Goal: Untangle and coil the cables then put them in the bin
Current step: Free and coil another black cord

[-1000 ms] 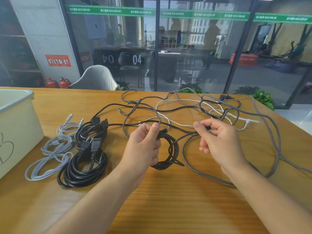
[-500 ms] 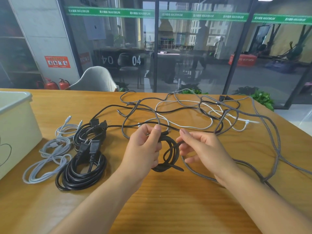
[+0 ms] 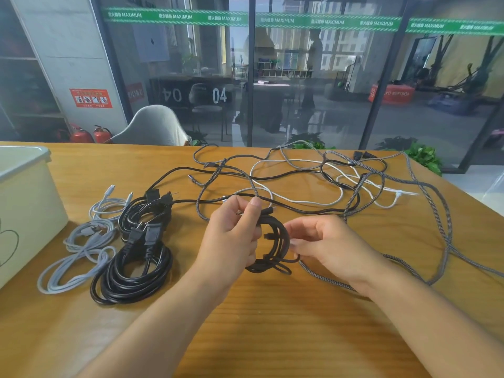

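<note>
My left hand (image 3: pixel 234 236) grips a small coil of thin black cable (image 3: pixel 275 246) just above the wooden table (image 3: pixel 272 323). My right hand (image 3: pixel 327 246) pinches the same coil at its right side, fingers curled round the loops. Beyond the hands lies a tangle of black, white and grey braided cables (image 3: pixel 313 181). To the left lie coiled black power cables (image 3: pixel 136 268) and coiled light grey cables (image 3: pixel 79 252). The cream bin (image 3: pixel 24 208) stands at the far left edge.
A long grey braided cable (image 3: pixel 441 230) loops along the table's right side, close to the edge. A grey chair (image 3: pixel 152 126) stands behind the table, with a glass wall beyond it.
My right hand has come left from the stretched cable to the coil, laying the cable's last part onto it. My left hand has kept its hold on the coil.
</note>
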Motion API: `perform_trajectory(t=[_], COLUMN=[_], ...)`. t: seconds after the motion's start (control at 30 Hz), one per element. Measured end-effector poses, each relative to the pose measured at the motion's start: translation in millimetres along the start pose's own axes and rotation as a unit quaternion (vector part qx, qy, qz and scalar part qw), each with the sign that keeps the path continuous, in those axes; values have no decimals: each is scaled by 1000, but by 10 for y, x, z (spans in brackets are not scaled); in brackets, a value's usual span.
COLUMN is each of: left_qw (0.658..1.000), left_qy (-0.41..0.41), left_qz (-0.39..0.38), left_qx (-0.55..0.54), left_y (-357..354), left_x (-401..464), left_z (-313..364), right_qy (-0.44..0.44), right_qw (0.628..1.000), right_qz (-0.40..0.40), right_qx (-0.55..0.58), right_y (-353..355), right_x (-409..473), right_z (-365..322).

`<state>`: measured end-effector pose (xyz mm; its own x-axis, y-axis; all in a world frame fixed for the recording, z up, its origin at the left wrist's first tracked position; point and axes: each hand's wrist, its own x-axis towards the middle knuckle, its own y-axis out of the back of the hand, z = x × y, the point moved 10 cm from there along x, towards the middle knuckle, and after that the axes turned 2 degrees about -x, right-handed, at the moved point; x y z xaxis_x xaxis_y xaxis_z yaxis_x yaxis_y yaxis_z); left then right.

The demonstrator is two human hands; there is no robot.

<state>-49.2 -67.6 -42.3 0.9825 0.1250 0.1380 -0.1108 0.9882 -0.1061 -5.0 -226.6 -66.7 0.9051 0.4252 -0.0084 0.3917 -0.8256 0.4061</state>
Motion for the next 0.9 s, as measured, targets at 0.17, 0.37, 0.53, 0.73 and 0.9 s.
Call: perform_trajectory(t=[0.17, 0.37, 0.53, 0.73, 0.9], left_qw=[1000, 1000, 999, 1000, 999], left_qy=[6, 10, 14, -2, 12], left_qz=[1, 0, 12, 28, 27], left_qx=[-12, -19, -28, -1, -12], left_y=[16, 1, 27, 52, 32], left_x=[0, 1, 18, 36, 18], left_z=[-4, -21, -47, -31, -45], right_qy=[6, 21, 43, 59, 130], right_qw=[1000, 995, 985, 950, 962], right_qz=[-18, -61, -76, -118, -107], right_qx=[15, 70, 147, 282, 213], right_y=[-23, -141, -238, -295, -376], right_x=[7, -7, -30, -107, -179], right_z=[-15, -56, -145, -290, -419])
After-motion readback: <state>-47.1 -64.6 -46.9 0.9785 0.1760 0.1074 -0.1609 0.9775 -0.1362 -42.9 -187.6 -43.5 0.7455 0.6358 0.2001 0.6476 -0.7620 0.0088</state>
